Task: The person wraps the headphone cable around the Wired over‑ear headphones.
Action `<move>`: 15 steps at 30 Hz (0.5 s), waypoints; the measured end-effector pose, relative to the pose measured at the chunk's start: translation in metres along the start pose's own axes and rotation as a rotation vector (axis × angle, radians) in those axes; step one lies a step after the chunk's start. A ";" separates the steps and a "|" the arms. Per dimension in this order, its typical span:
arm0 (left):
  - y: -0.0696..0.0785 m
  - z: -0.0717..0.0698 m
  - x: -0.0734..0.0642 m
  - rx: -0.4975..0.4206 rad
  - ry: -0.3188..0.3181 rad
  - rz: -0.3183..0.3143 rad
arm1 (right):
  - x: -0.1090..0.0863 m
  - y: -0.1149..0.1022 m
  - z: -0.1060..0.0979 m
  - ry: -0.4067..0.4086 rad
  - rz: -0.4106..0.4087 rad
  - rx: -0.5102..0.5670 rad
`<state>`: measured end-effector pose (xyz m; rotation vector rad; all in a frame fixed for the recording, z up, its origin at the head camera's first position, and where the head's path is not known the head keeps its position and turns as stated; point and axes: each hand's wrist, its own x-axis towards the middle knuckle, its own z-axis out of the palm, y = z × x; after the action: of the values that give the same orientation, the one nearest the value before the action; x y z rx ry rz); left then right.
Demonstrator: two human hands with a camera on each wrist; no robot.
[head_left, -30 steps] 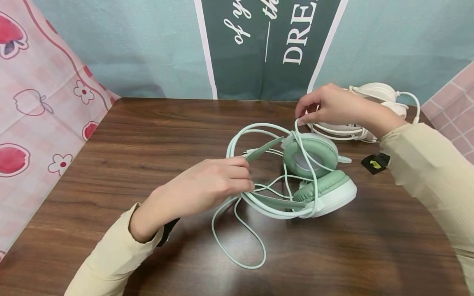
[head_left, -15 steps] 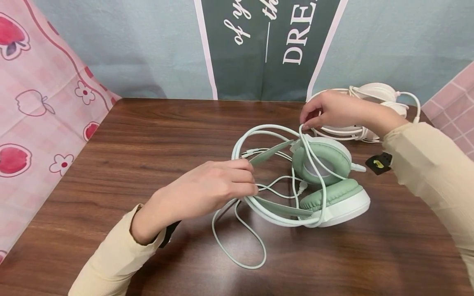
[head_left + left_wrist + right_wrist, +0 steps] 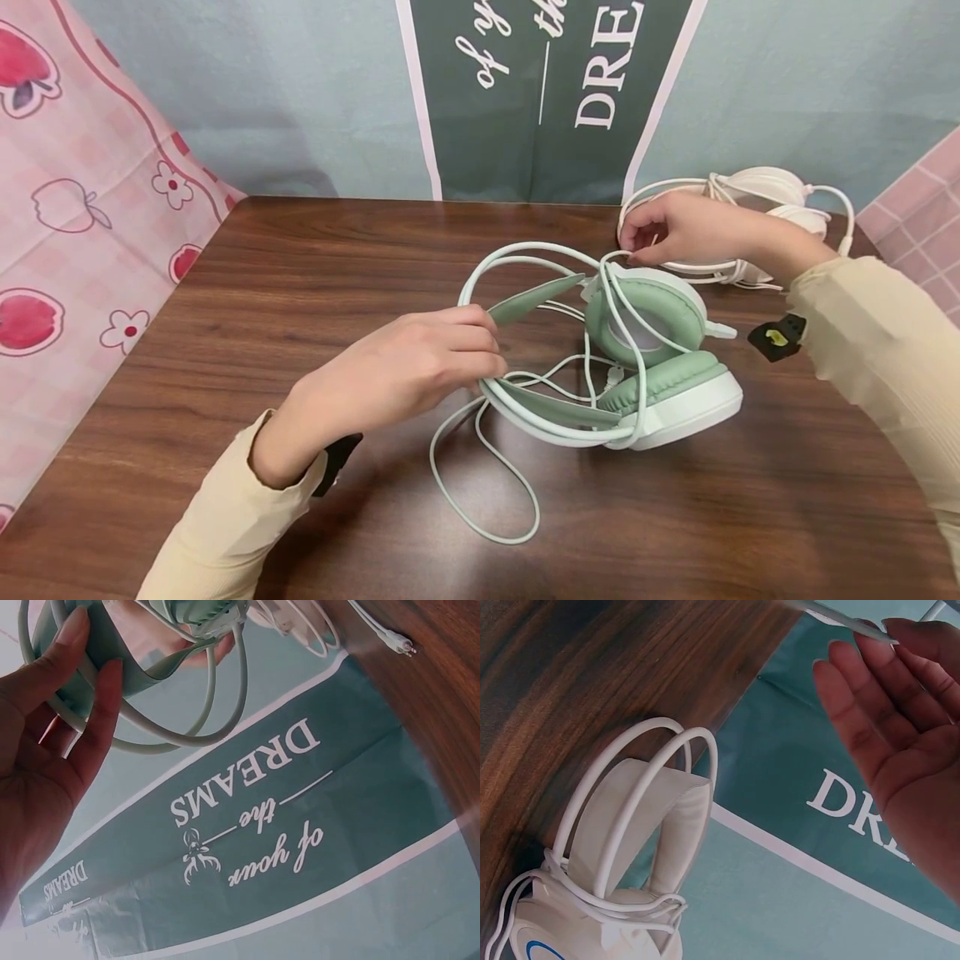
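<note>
Holding the green headset [image 3: 645, 367] by its headband, the left hand [image 3: 408, 371] curls fingers and thumb round the pale band and the padded strip under it; grip narrow, closed on the band, confirmed in the left wrist view where fingertips [image 3: 90, 682] press the green strip. Pinching a strand of the mint cable [image 3: 487, 475] just above the upper ear cup, the right hand [image 3: 678, 229] keeps thumb and fingertips together on the cord, grip tight and small; in the right wrist view, fingers [image 3: 885, 697] only loosely bent with the thin cord crossing their tips. Lying between the two grips, the headset rests on its ear cups, cushions facing up and toward the left hand, cable wound over the cups and trailing in a loose loop below the left grip, toward the near edge.

Spreading under everything, a dark wood-grain desk [image 3: 262, 275], glossy enough to reflect light near the front. Sitting just behind the right grip, at the far right corner, a white headset [image 3: 757, 192] with its own cord wrapped round it. Hanging behind the desk, a teal backdrop with a dark green banner [image 3: 547, 92] in white lettering; draped well out beyond the left grip, a pink strawberry-print cloth [image 3: 75, 208]; showing beyond the right arm, a pink tiled panel [image 3: 922, 225].
</note>
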<state>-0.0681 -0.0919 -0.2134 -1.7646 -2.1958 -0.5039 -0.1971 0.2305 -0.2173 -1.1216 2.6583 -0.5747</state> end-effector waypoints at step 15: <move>-0.006 -0.012 -0.010 -0.020 0.072 -0.044 | -0.004 0.015 0.009 -0.027 0.038 -0.038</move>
<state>-0.0715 -0.1072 -0.2071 -1.6847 -2.1913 -0.5912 -0.2010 0.2409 -0.2321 -1.0786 2.6719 -0.5004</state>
